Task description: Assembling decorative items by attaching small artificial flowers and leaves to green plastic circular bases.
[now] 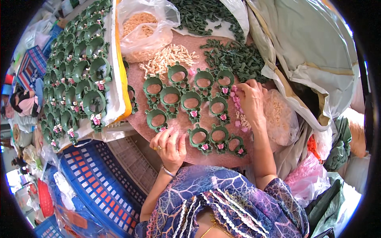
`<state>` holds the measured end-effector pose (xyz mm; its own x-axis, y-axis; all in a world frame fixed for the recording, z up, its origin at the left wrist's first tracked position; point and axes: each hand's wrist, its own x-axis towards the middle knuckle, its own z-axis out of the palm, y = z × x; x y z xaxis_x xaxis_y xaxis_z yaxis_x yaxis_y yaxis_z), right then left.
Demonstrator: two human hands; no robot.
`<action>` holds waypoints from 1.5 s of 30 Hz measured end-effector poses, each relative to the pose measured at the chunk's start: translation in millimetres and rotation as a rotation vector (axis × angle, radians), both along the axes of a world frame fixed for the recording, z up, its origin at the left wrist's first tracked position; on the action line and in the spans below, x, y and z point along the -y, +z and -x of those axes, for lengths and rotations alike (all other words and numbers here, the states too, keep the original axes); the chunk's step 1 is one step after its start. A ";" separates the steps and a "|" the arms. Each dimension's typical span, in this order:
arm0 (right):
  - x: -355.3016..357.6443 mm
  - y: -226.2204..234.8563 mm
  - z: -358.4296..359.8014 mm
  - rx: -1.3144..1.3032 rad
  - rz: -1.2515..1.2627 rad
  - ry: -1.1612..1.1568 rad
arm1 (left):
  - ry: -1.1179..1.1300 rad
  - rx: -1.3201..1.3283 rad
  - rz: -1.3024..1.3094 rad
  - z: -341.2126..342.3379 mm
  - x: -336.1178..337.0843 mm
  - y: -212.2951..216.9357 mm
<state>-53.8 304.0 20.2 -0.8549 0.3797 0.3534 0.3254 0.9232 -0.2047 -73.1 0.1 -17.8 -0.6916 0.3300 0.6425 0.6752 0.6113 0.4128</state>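
Observation:
On a round pinkish tabletop [139,83] lie several green plastic ring-shaped pieces [191,100] with small ears, some with a pink-and-white figure part fixed below the ring. My left hand [170,148] is at the near left edge, fingers bent and slightly apart. Its fingertips are beside the lower left green ring piece [156,119]. At the right, my right hand [252,101] reaches down with fingers pinched together over a small row of pink parts [237,104]. What lies between those fingertips is hidden. A few cream-and-pink parts [243,121] lie below that hand.
Loose cream pieces [170,57] and dark green pieces [234,59] are heaped at the back. Plastic bags hold cream pieces [145,29] and pale ones [279,119]. A yellow-edged white tray [124,79] of finished-looking ring pieces stands left, above a blue basket [99,190]. A large grey sack [313,51] stands right.

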 end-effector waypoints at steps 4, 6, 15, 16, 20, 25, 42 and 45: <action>13.5 21.5 4.0 -0.090 0.166 -0.016 | 0.012 0.009 0.007 -0.4 0.6 0.3; 21.1 21.0 12.2 -0.065 0.521 0.075 | -0.003 0.013 -0.001 0.4 0.2 -0.5; 53.4 20.3 35.0 0.075 0.321 0.222 | 0.002 0.059 -0.019 -0.9 -1.7 3.1; 52.6 21.1 34.8 0.077 0.322 0.224 | 0.000 0.057 -0.017 -0.9 -1.6 3.9; 43.0 25.3 29.7 0.021 0.331 0.192 | 0.001 0.044 -0.012 -0.7 -2.0 5.0; 34.4 27.0 29.0 -0.006 0.278 0.207 | -0.003 0.033 -0.009 0.4 -0.8 4.4; 39.1 34.6 29.9 0.109 0.208 0.308 | 0.001 0.026 -0.019 -0.7 -2.9 3.7; 14.5 46.6 12.4 0.096 0.162 0.145 | 0.009 0.034 -0.005 0.1 -0.9 3.6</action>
<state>-66.2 289.5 66.8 -0.9313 0.2958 0.2127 0.2170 0.9192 -0.3285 -73.2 1.0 -14.3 -0.7158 0.3203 0.6205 0.6553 0.6151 0.4384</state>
